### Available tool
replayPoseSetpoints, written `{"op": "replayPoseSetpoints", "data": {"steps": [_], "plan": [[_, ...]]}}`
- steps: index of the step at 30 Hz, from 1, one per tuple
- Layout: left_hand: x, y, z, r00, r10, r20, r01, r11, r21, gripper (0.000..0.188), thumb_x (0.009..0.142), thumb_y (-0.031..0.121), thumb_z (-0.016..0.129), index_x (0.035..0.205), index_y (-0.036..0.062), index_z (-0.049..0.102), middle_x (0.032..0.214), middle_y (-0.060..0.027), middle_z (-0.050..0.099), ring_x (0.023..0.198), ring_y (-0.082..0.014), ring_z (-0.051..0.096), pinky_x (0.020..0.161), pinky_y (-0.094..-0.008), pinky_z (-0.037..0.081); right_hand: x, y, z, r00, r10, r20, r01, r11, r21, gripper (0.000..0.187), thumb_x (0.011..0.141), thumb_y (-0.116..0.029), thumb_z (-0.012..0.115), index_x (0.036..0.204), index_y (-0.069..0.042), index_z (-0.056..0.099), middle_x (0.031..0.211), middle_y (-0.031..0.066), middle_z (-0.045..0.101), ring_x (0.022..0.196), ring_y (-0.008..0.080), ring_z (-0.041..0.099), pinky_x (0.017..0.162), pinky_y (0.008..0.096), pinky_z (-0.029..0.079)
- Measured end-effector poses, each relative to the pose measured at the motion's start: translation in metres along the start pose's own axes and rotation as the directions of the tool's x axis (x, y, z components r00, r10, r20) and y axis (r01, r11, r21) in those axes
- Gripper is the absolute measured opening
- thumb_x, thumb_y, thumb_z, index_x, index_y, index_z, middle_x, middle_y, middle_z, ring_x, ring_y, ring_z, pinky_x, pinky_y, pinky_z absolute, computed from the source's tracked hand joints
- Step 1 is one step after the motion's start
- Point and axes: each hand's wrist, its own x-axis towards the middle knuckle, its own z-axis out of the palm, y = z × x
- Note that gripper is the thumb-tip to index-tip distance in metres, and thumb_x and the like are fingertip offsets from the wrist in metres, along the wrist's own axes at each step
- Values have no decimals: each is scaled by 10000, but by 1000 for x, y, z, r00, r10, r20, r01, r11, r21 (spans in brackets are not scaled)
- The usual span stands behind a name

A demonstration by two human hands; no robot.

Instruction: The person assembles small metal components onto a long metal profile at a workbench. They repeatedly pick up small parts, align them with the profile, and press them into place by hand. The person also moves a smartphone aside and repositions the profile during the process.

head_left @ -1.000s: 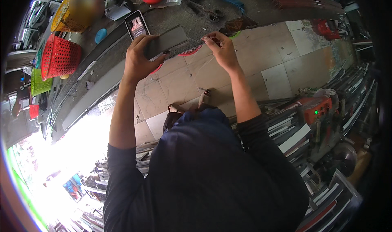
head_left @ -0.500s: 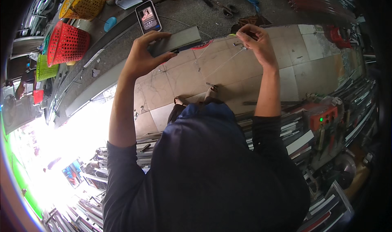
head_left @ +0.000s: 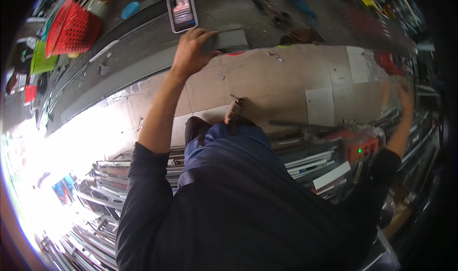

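My left hand (head_left: 193,54) grips a flat grey strip, apparently a metal profile (head_left: 234,39), at the near edge of the workbench (head_left: 224,13). The fingers lie over its top and the thumb is on the near side; the palm hides its left end. Just beyond those fingers lies a phone (head_left: 182,11) with a lit screen. My right hand (head_left: 404,99) is stretched far out to the right, beside stacked bars. Motion smears its fingers, so whether they hold anything is unclear.
Red (head_left: 74,30) and green (head_left: 43,58) baskets stand at the far left. Blurred scissors (head_left: 279,17) and a blue cloth (head_left: 296,1) lie on the bench. A red box with a green light (head_left: 361,149) is at right, near piled metal bars (head_left: 310,162). Tiled floor (head_left: 281,87) lies below.
My right hand has swung from the bench edge, where its fingers were pinched, far out to the right. The left hand stays on the grey profile. The view has shifted.
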Motion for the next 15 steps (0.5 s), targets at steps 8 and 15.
{"op": "replayPoseSetpoints", "data": {"steps": [8, 15], "plan": [[-12, 27, -5, 993, -115, -42, 117, 992, 51, 804, 780, 370, 1046, 1508, 158, 779, 1457, -105, 736, 1433, -353, 636, 1232, -539, 487, 11, 78, -121, 977, 210, 24, -155, 787, -597, 718, 1072, -457, 815, 1595, 19, 692, 1540, 230, 753, 1474, 371, 668, 1245, 523, 503], [-146, 42, -19, 723, -426, -544, 427, 895, -133, 451, 847, 138, 953, 1266, 116, 787, 1244, -125, 728, 1242, -384, 683, 1125, -521, 528, -123, -57, 273, 991, 76, -109, -132, 505, -853, 764, 1136, -170, 632, 1849, -163, 355, 1761, 310, 457, 1555, 536, 527, 1253, 710, 461]]}}
